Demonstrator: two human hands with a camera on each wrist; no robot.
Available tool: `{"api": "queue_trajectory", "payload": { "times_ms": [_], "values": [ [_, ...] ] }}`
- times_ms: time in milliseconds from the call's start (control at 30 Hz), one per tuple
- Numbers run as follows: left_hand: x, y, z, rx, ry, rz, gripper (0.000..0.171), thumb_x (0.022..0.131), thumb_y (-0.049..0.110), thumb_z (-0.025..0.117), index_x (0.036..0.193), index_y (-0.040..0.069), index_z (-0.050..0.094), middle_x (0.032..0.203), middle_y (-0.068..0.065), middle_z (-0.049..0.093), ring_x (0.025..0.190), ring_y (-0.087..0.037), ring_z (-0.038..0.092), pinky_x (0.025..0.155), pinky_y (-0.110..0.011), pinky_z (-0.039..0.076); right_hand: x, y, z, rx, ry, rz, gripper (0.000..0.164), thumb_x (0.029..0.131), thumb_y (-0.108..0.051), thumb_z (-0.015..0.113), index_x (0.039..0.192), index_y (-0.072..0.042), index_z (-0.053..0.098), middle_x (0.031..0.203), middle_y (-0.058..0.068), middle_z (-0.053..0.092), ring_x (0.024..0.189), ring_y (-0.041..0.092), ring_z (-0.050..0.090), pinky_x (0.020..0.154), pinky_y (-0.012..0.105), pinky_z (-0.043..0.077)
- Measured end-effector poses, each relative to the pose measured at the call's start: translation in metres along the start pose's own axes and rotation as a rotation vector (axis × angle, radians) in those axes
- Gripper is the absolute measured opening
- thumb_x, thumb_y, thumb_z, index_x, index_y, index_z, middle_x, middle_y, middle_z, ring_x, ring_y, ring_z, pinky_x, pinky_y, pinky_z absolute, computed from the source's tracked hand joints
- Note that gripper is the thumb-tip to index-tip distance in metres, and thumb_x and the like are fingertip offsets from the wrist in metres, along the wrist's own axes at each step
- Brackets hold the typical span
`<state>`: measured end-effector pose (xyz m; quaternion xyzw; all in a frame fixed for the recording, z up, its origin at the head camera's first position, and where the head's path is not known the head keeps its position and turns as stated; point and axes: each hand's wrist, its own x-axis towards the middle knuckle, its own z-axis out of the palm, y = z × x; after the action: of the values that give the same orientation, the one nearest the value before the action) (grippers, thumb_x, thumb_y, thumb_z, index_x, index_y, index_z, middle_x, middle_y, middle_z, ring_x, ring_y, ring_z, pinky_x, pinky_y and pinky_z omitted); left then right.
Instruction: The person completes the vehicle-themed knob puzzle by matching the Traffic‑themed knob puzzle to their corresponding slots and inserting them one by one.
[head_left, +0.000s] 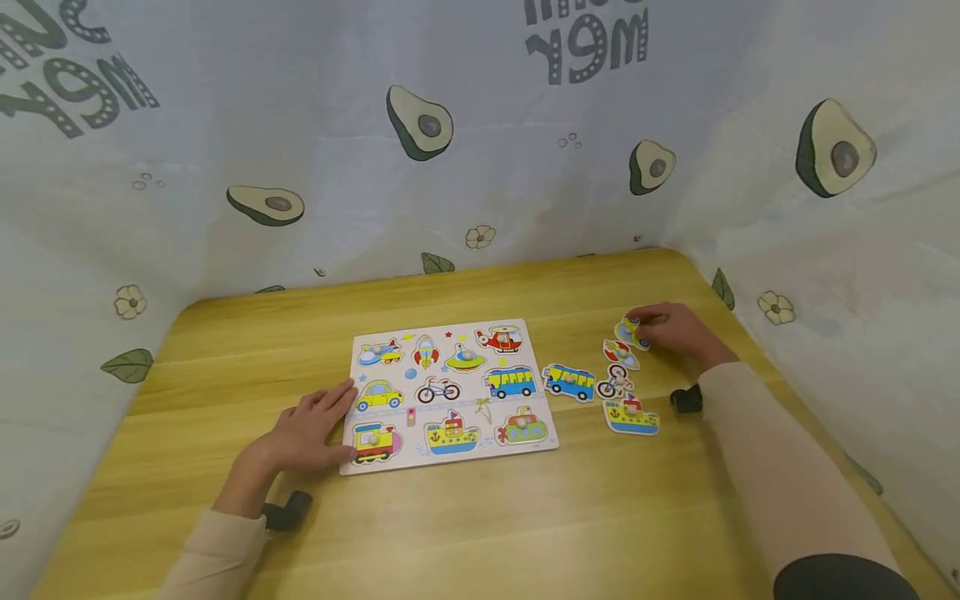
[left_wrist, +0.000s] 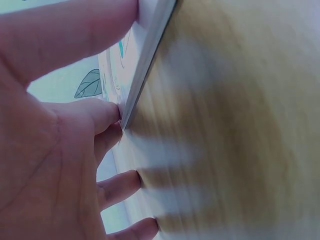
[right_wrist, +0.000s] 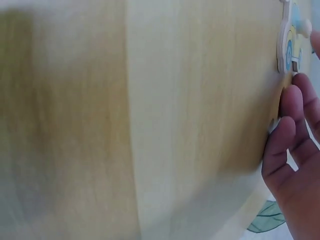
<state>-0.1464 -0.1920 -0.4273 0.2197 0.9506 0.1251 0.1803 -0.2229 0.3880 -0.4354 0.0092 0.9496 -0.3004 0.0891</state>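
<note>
My left hand (head_left: 311, 429) rests at the left edge of the white puzzle board (head_left: 408, 421), its fingers fairly straight; in the left wrist view, thumb and index finger touch the board's edge. Knobs show on the plane, flying saucer, helicopter, train and submarine in the board. At the right, my right hand (head_left: 675, 333) pinches a yellow car puzzle piece (head_left: 628, 332), also partly seen in the right wrist view near its knob (right_wrist: 304, 27). Below it lie a rocket piece (head_left: 621, 354), a bicycle piece (head_left: 612, 382) and a boat piece (head_left: 632, 419). A bus piece (head_left: 570, 382) lies against the board's right side.
The wooden table (head_left: 465, 533) has rounded far corners. Avocado-printed cloth (head_left: 330, 142) hangs behind it and along both sides. Dark wrist mounts (head_left: 287, 512) sit below the hands, close to the tabletop.
</note>
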Motion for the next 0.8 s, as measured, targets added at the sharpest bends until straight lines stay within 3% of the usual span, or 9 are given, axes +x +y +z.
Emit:
{"api": "queue_trajectory", "payload": {
  "times_ms": [300,400,633,800],
  "values": [
    [0.0023,0.0033,0.0000,0.005,-0.013,-0.009,0.090,0.083,0.039,0.068,0.156,0.006,0.028,0.165,-0.014,0.024,0.143,-0.049,0.028,0.106,-0.076,0.028,0.0024,0.0027,-0.0014,-0.106,0.022,-0.108,0.029,0.092,-0.017,0.067,0.110,0.004,0.071,0.122,0.029,0.063,0.112,0.042,0.053,0.100,0.061,0.040],
    [0.0010,0.0030,0.0015,0.012,-0.018,-0.011,0.089,0.083,0.039,0.067,0.156,0.006,0.028,0.165,-0.014,0.023,0.143,-0.049,0.028,0.106,-0.077,0.028,0.0019,0.0036,-0.0021,-0.114,0.017,-0.106,0.030,0.089,-0.015,0.068,0.111,0.005,0.071,0.124,0.031,0.061,0.113,0.045,0.053,0.100,0.061,0.041],
    [0.0001,0.0028,0.0023,0.018,-0.017,-0.015,0.088,0.083,0.038,0.065,0.156,0.005,0.028,0.165,-0.013,0.023,0.144,-0.048,0.028,0.106,-0.076,0.028,-0.0010,0.0048,-0.0018,-0.124,-0.007,-0.133,0.033,0.090,-0.010,0.065,0.120,0.004,0.067,0.140,0.037,0.041,0.119,0.057,0.049,0.100,0.067,0.042],
    [0.0015,0.0016,0.0043,0.013,-0.025,-0.032,0.089,0.083,0.038,0.065,0.157,0.007,0.027,0.166,-0.013,0.021,0.145,-0.048,0.026,0.107,-0.077,0.026,-0.0011,0.0040,-0.0019,-0.139,-0.001,-0.182,0.030,0.089,-0.004,0.062,0.117,0.004,0.069,0.140,0.038,0.042,0.121,0.058,0.047,0.101,0.068,0.040]
  ]
}}
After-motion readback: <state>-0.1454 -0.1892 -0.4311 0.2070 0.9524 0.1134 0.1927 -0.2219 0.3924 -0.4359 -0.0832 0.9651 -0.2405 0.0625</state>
